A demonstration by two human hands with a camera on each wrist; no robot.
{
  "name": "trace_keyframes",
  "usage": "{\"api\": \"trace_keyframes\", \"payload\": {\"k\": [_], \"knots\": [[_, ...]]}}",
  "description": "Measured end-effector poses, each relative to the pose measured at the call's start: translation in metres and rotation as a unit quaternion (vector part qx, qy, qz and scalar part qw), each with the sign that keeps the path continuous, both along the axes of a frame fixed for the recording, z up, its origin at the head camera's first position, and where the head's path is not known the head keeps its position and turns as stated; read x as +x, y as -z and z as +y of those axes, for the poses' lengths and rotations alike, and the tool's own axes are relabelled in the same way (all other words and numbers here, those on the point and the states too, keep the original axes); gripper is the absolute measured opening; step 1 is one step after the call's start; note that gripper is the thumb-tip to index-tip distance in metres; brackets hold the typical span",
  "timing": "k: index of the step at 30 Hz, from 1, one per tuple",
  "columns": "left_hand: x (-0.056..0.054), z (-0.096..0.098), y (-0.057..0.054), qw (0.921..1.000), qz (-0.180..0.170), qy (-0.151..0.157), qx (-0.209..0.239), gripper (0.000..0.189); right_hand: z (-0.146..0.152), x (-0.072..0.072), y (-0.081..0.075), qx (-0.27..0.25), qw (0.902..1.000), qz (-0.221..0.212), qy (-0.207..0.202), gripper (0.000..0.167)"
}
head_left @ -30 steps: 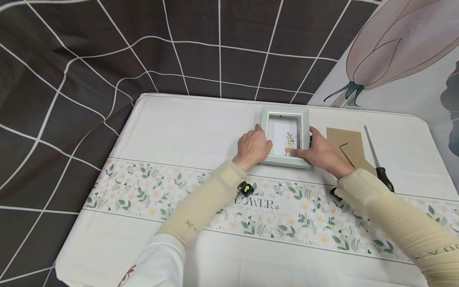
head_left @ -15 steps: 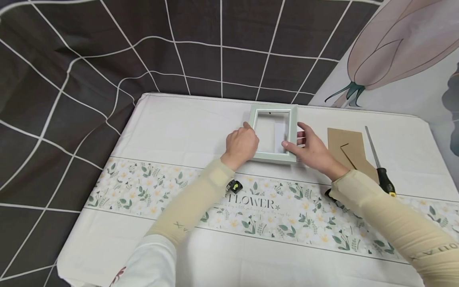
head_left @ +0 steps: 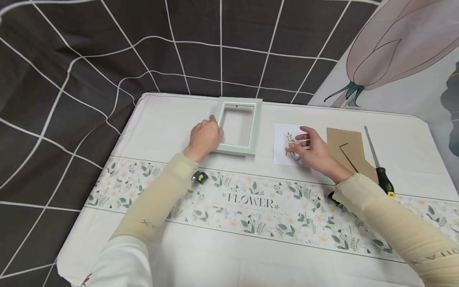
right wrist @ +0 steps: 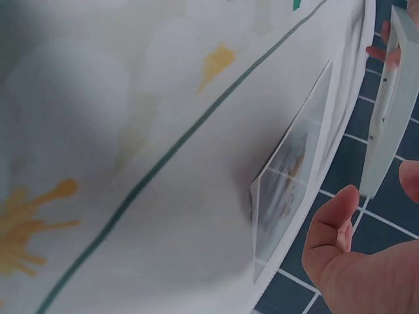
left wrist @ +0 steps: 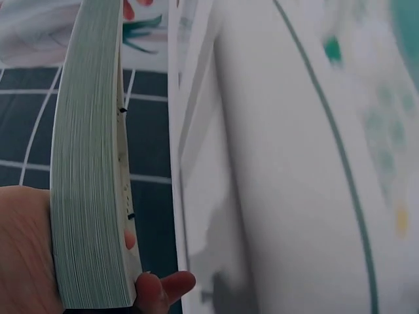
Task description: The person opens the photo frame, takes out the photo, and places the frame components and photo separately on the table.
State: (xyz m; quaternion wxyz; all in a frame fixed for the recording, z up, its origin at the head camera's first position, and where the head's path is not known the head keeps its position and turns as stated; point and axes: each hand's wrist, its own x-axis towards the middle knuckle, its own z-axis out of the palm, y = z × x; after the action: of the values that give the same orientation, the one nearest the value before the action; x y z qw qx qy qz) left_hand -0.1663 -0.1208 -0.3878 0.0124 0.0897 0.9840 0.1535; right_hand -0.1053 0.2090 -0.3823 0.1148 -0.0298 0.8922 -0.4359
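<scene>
My left hand (head_left: 204, 137) grips the left side of a pale green picture frame (head_left: 255, 127), which is held up off the table with its middle see-through. In the left wrist view the grooved outer edge of the frame (left wrist: 91, 163) stands between the palm and the fingertips. A card with a printed plant in an orange pot (head_left: 281, 149) lies on the table to the frame's right. Over that card hovers my right hand (head_left: 315, 153), fingers loosely bent and holding nothing. The right wrist view has the card (right wrist: 288, 183) flat and glossy, apart from the thumb and fingers.
Right of the card lies a brown cardboard piece (head_left: 346, 139) with a black hex key (head_left: 348, 159) on it. Beside it is a screwdriver with a black handle (head_left: 384, 181). A dark grid-patterned cloth (head_left: 193, 59) hangs behind the table's far edge.
The frame has moved left in my left hand, uncovering the printed card, which stays on the table. My right hand has let go of the frame and is now over the card.
</scene>
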Motion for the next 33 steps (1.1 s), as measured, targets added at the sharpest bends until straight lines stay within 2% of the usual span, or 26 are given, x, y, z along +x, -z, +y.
{"api": "trace_keyframes", "payload": {"k": [5, 9, 13, 17, 22, 28, 33], "knots": [[-0.008, -0.026, 0.001, 0.9998, 0.007, -0.004, 0.017, 0.059, 0.005, 0.0, 0.003, -0.002, 1.0, 0.007, -0.003, 0.077], [-0.013, -0.045, 0.003, 0.9996, -0.001, -0.007, 0.026, 0.06, 0.009, 0.001, 0.004, -0.001, 0.9999, 0.015, -0.005, 0.077], [-0.017, -0.063, 0.004, 0.9998, -0.008, -0.011, 0.016, 0.06, 0.012, 0.001, 0.004, 0.003, 0.9998, 0.021, -0.003, 0.076], [-0.019, -0.08, 0.001, 1.0, 0.0, -0.003, -0.006, 0.058, 0.015, 0.002, 0.003, 0.013, 0.9997, 0.019, 0.0, 0.076], [-0.02, -0.095, 0.0, 0.9995, 0.008, -0.004, -0.03, 0.057, 0.022, 0.004, 0.001, 0.028, 0.9995, 0.01, 0.005, 0.077], [-0.018, -0.11, 0.003, 0.9984, 0.012, -0.001, -0.054, 0.054, 0.025, 0.004, 0.001, 0.04, 0.9991, -0.002, 0.012, 0.078], [-0.015, -0.116, 0.004, 0.9981, 0.018, -0.001, -0.058, 0.054, 0.028, 0.003, 0.002, 0.043, 0.9989, 0.0, 0.021, 0.077]]}}
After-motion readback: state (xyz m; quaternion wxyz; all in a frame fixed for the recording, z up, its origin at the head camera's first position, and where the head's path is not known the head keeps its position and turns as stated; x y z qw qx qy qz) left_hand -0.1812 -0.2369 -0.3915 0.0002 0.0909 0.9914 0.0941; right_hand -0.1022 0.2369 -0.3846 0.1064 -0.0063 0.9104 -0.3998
